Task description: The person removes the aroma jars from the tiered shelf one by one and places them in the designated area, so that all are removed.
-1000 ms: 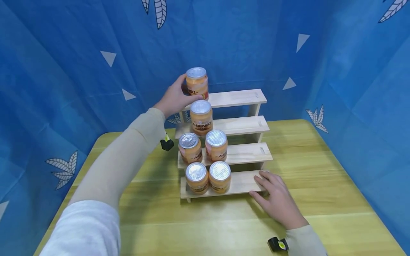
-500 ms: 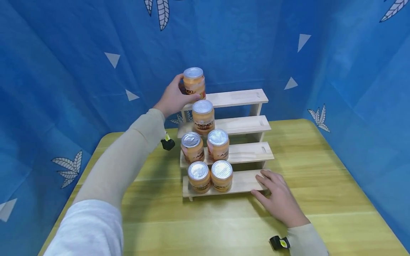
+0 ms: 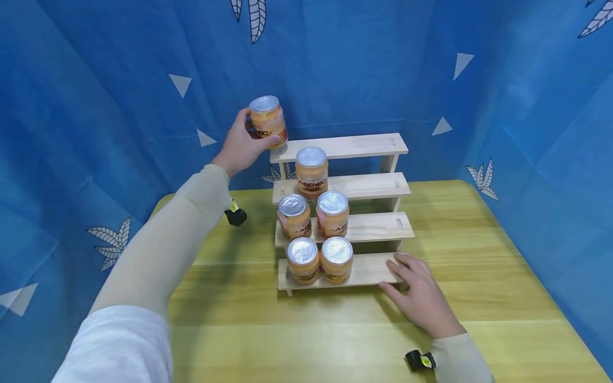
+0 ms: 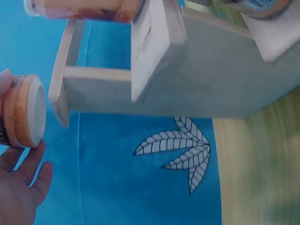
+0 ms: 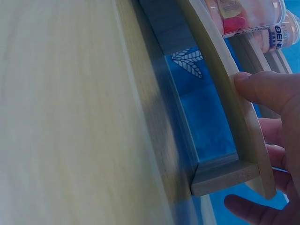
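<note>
"Where is the jar being handled?"

"The orange cylindrical jar with a silvery lid (image 3: 269,123) is up in the air, just beside the left end of the bare top board (image 3: 349,146) of a pale wooden four-tier stand (image 3: 371,186). The left wrist view shows a gap between its base and the board's end."

"Held how?"

"Grasped in the left hand (image 3: 241,144), with the thumb across the lower front."

"And which way does it point?"

"Lid up, base down. Its long axis is near upright, the lid end leaning slightly left in the head view. Dark lettering faces the front."

"What about the right hand (image 3: 421,300)?"

"Unclenched. Its relaxed fingers rest on the right end of the lowest board (image 3: 369,269), thumb at the front edge."

"The others?"

"A pair of matching jars (image 3: 337,266) on that board, a second pair (image 3: 332,221) one tier up, a single jar (image 3: 312,178) above those, all upright. Beneath is a yellowish wood-grain table (image 3: 287,340); behind hangs a printed blue cloth (image 3: 335,69)."
</note>
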A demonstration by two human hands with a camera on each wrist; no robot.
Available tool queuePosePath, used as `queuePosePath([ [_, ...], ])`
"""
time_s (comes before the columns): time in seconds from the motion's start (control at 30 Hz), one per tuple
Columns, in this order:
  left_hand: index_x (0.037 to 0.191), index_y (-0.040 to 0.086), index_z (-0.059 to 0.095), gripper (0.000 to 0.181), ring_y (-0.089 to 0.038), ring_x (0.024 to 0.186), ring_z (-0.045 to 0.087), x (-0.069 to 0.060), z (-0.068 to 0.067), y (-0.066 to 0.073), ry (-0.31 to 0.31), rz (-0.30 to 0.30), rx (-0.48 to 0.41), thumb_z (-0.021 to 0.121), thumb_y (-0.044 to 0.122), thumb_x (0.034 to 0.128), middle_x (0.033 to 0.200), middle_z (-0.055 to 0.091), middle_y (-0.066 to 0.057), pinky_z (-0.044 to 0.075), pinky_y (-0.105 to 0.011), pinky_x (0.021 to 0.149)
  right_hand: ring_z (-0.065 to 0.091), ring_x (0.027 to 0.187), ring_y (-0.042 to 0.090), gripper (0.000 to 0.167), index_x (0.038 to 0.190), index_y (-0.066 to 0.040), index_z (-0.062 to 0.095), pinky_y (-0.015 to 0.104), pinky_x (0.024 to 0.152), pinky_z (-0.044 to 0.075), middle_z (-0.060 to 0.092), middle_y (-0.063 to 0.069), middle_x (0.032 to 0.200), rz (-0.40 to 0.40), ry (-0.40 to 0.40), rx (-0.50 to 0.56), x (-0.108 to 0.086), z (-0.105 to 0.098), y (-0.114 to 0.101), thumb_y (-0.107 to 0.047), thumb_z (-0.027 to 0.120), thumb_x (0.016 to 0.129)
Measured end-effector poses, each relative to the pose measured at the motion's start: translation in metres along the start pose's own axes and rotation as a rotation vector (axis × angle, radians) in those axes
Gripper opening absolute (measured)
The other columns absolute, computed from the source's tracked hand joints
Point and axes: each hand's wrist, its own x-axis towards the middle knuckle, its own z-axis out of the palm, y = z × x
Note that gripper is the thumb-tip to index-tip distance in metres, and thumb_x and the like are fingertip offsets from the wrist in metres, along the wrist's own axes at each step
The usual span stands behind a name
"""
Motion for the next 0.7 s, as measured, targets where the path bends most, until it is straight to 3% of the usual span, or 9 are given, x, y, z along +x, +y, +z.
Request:
queuePosePath([
  [0.33,0.159,0.022,0.017,0.093,-0.022,0.132,0.046,-0.014,-0.021,-0.017,0.032,-0.013,0.002,0.076,0.043,0.0895,0.149,0.039,-0.006,0.045,-0.042,0.106,0.045,0.130,0.038,0.056,0.131,0.000,0.066,0.059,0.102,0.041,0.054,0.020,0.142,-0.001,0.003,0.002,0.000,-0.002,0.000,-0.031,0.081,0.087],
  [0.7,0.158,0.020,0.019,0.093,-0.027,0.128,0.048,-0.031,-0.021,-0.026,-0.027,0.021,-0.002,0.076,0.044,0.0889,0.149,0.040,-0.008,0.044,-0.048,0.104,0.042,0.132,0.038,0.057,0.133,0.000,0.064,0.059,0.101,0.041,0.051,0.019,0.144,0.042,0.018,0.000,-0.008,-0.009,0.004,-0.032,0.079,0.089],
])
